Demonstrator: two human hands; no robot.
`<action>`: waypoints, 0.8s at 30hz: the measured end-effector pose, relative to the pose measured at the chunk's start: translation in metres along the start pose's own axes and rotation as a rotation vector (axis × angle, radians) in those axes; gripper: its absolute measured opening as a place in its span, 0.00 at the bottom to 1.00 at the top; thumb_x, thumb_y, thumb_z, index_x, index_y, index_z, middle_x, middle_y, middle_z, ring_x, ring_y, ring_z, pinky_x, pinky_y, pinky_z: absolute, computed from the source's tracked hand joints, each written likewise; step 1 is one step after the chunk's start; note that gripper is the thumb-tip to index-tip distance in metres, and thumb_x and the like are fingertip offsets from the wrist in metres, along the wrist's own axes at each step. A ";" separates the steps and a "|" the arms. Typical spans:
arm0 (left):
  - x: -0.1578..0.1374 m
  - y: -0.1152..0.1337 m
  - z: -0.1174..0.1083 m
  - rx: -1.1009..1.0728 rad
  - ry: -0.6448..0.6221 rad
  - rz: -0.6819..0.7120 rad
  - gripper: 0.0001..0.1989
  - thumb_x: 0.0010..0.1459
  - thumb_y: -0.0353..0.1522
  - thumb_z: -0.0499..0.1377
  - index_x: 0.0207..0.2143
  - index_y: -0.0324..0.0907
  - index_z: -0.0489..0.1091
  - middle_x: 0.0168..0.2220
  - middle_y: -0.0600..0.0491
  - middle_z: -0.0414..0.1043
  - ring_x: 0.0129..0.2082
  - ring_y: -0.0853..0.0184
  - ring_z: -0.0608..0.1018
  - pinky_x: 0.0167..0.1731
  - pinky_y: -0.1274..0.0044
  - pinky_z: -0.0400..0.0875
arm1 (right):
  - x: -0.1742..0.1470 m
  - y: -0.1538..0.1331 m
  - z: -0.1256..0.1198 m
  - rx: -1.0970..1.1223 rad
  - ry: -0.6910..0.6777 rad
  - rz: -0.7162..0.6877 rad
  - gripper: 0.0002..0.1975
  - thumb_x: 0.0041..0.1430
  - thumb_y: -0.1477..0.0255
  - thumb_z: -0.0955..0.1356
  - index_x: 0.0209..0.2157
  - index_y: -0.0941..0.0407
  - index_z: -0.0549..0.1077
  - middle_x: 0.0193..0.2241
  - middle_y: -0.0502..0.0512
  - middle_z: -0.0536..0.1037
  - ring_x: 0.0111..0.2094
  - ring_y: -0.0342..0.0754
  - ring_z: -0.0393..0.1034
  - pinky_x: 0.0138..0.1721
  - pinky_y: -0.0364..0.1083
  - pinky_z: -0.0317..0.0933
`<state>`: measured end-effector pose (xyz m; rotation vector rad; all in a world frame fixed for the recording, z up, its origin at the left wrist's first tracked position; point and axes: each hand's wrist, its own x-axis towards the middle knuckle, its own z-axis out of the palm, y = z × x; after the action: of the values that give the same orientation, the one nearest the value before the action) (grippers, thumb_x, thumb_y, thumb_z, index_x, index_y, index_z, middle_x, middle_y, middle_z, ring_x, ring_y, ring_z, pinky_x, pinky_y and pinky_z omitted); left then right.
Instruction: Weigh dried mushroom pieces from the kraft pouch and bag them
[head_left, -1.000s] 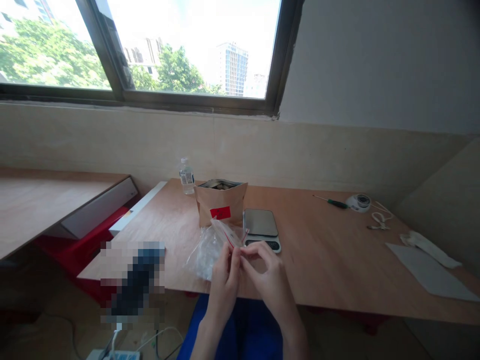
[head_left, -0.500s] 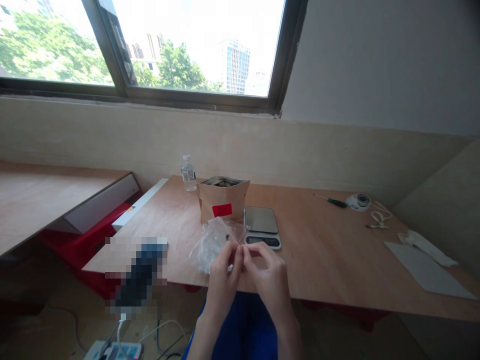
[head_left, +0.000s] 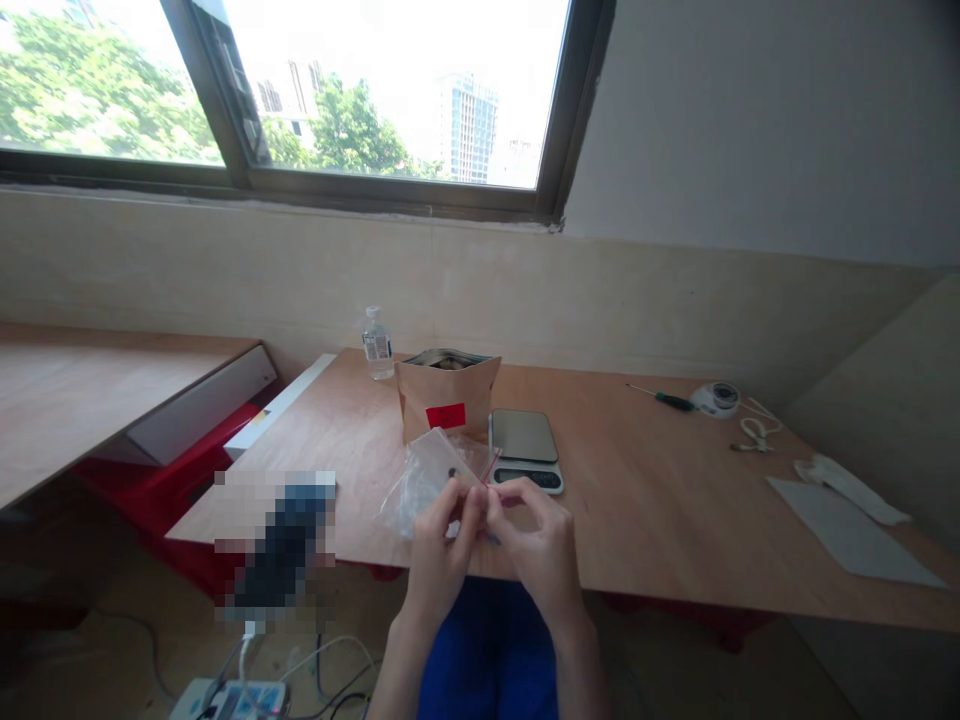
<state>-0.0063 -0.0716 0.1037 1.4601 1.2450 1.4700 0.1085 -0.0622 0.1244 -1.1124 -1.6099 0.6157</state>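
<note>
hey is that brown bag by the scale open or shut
Open: the brown bag stands upright with its top edges spread apart, its inside showing.

On the table (head_left: 645, 530), a plastic bag (head_left: 459, 461) is between the hands (head_left: 541, 530) and a pouch (head_left: 448, 388). Behind the pouch, leftward, stands a bottle (head_left: 379, 347); a scale (head_left: 523, 437) sits right of the pouch. Farther right, a screwdriver (head_left: 673, 402) lies left of a camera (head_left: 716, 401), a sheet (head_left: 840, 535) before them.

zip bag (head_left: 448, 452) partly hidden behind left hand (head_left: 441, 535), scale digits (head_left: 526, 479) unreadable, dark object (head_left: 279, 550) pixelated, window (head_left: 216, 100) cropped
</note>
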 end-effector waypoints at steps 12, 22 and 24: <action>-0.002 -0.028 0.004 -0.288 0.079 -0.145 0.19 0.61 0.45 0.49 0.31 0.41 0.69 0.35 0.50 0.73 0.35 0.66 0.73 0.38 0.77 0.65 | -0.004 0.014 -0.034 0.488 0.619 0.326 0.12 0.52 0.62 0.69 0.29 0.56 0.66 0.20 0.46 0.73 0.18 0.41 0.66 0.21 0.40 0.61; -0.003 -0.045 0.043 -0.859 -0.045 -0.423 0.35 0.53 0.53 0.54 0.57 0.44 0.59 0.45 0.44 0.73 0.43 0.58 0.76 0.38 0.71 0.72 | 0.012 0.015 -0.017 0.439 0.525 0.288 0.17 0.51 0.63 0.70 0.40 0.56 0.69 0.32 0.53 0.74 0.31 0.45 0.71 0.34 0.44 0.66; 0.000 -0.043 0.038 -0.713 0.047 -0.409 0.38 0.53 0.53 0.53 0.61 0.44 0.51 0.47 0.43 0.72 0.40 0.60 0.77 0.32 0.74 0.73 | 0.015 0.010 -0.021 0.291 0.492 0.158 0.14 0.52 0.66 0.70 0.41 0.54 0.69 0.36 0.53 0.73 0.35 0.45 0.70 0.38 0.44 0.66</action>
<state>0.0252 -0.0538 0.0588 0.6575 0.8379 1.4479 0.1307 -0.0473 0.1303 -1.0750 -0.9853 0.5995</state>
